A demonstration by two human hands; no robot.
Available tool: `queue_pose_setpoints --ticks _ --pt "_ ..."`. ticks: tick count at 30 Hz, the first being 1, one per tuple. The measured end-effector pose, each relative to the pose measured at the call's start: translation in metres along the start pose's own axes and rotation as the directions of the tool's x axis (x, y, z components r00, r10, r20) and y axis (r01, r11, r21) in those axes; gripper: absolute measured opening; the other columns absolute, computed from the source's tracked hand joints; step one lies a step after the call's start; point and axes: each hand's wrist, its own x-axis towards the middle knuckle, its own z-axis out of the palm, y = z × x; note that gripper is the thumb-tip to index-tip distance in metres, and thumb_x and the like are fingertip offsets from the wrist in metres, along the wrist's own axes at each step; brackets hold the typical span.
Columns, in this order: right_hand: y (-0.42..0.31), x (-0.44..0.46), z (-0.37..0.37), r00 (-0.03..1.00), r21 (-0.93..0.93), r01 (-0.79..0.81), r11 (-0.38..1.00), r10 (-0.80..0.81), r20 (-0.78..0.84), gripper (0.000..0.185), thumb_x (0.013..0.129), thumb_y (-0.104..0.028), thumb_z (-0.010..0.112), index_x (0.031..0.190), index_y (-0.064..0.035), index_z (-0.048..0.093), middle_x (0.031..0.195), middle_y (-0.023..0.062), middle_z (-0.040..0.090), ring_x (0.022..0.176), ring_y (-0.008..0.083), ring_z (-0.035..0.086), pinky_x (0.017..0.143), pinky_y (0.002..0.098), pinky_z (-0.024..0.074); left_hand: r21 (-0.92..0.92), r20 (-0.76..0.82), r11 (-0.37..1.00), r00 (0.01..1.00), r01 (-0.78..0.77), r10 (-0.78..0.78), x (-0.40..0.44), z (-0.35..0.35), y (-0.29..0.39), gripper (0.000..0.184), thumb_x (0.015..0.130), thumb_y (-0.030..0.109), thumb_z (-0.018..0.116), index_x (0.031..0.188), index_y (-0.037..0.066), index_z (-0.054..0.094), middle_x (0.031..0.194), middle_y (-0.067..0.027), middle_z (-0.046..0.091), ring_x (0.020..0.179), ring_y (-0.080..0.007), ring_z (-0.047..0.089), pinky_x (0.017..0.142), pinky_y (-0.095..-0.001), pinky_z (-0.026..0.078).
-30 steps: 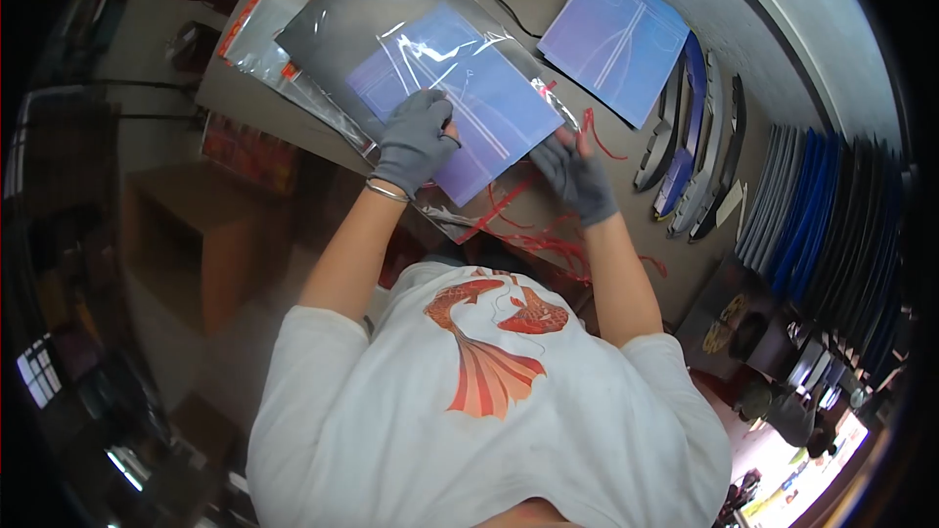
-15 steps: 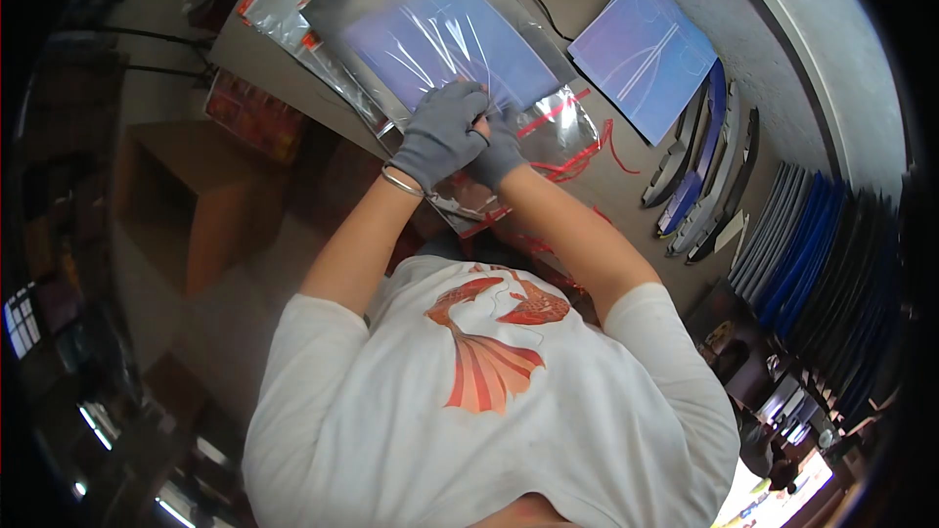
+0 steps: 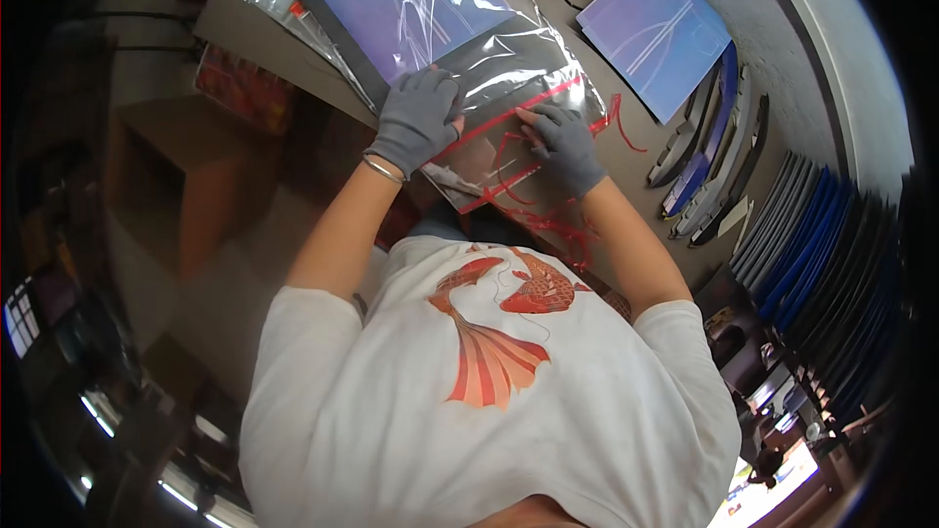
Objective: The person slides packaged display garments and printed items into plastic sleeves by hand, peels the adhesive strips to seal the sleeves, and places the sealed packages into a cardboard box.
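Note:
A clear plastic bag with a red strip across its mouth lies on the table. Inside it are a blue-purple printed sheet and a dark grey sheet. My left hand, in a grey fingerless glove, has its fingers together at the bag's left edge, thumb by the red strip. My right hand, gloved alike, pinches the bag near the middle of that strip. Under the hands, a transparent flap with another red strip hangs toward my body.
More printed sheets lie at the back right, beside several curved grey, blue and black parts. A row of grey, blue and black panels stands at the right. Loose red strips hang by the table edge. A cardboard box is at left.
The printed sheet has moved up, deeper into the bag, baring the red strip. My right hand has come out from beside my left hand and moved right to the bag's mouth.

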Motion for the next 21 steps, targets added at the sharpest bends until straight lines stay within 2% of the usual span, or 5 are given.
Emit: queue_pose_setpoints --ticks 1,5,7,17,21 --pt "-0.008 0.006 -0.004 0.997 -0.03 -0.067 0.997 0.068 0.038 0.033 0.07 -0.021 0.067 0.103 -0.0195 0.066 0.101 -0.0004 0.061 0.1 0.0225 0.055 0.082 0.0375 0.0434 -0.002 0.002 1.0 1.0 0.007 -0.007 -0.003 0.002 0.002 0.029 0.072 0.019 0.066 0.096 0.005 0.058 0.107 -0.0125 0.057 0.102 -0.03 0.054 0.087 -0.0414 0.041" --pt "-0.013 0.035 -0.001 0.998 -0.139 0.068 0.988 -0.068 0.001 0.028 0.07 -0.023 0.068 0.097 -0.0229 0.067 0.094 -0.003 0.061 0.098 0.0199 0.054 0.084 0.0398 0.0409 0.029 0.048 1.0 0.999 0.002 -0.003 -0.005 0.013 0.004 0.042 0.067 0.025 0.07 0.105 0.014 0.058 0.107 -0.0046 0.052 0.103 -0.0235 0.05 0.089 -0.0407 0.038" --pt "-0.012 0.048 0.003 0.99 -0.237 0.065 0.969 -0.034 0.134 0.021 0.069 -0.024 0.068 0.091 -0.0242 0.067 0.096 -0.0053 0.061 0.097 0.0175 0.054 0.087 0.0417 0.038 0.036 0.064 0.999 0.998 -0.017 0.014 -0.005 0.018 0.0 0.044 0.066 0.026 0.071 0.107 0.015 0.059 0.106 -0.0041 0.052 0.103 -0.023 0.049 0.089 -0.0393 0.039" --pt "-0.008 0.043 0.006 0.953 -0.353 0.276 0.894 -0.207 0.221 0.015 0.075 -0.021 0.06 0.087 -0.0123 0.06 0.092 0.0029 0.057 0.1 0.0212 0.054 0.088 0.0437 0.0379 -0.226 0.133 0.965 0.985 0.135 -0.107 -0.013 0.033 -0.019 0.047 0.069 0.024 0.073 0.114 0.02 0.062 0.115 -0.0036 0.052 0.11 -0.0238 0.048 0.094 -0.039 0.036" --pt "-0.035 -0.023 -0.055 0.742 -0.327 0.468 0.821 -0.164 0.65 0.019 0.076 -0.017 0.059 0.093 -0.0092 0.06 0.098 0.0062 0.059 0.095 0.0238 0.058 0.081 0.042 0.0437 -0.209 0.137 0.968 0.985 0.136 -0.108 -0.011 0.027 -0.017 0.042 0.072 0.028 0.073 0.11 0.015 0.063 0.114 -0.0072 0.053 0.109 -0.0274 0.05 0.093 -0.0379 0.038"
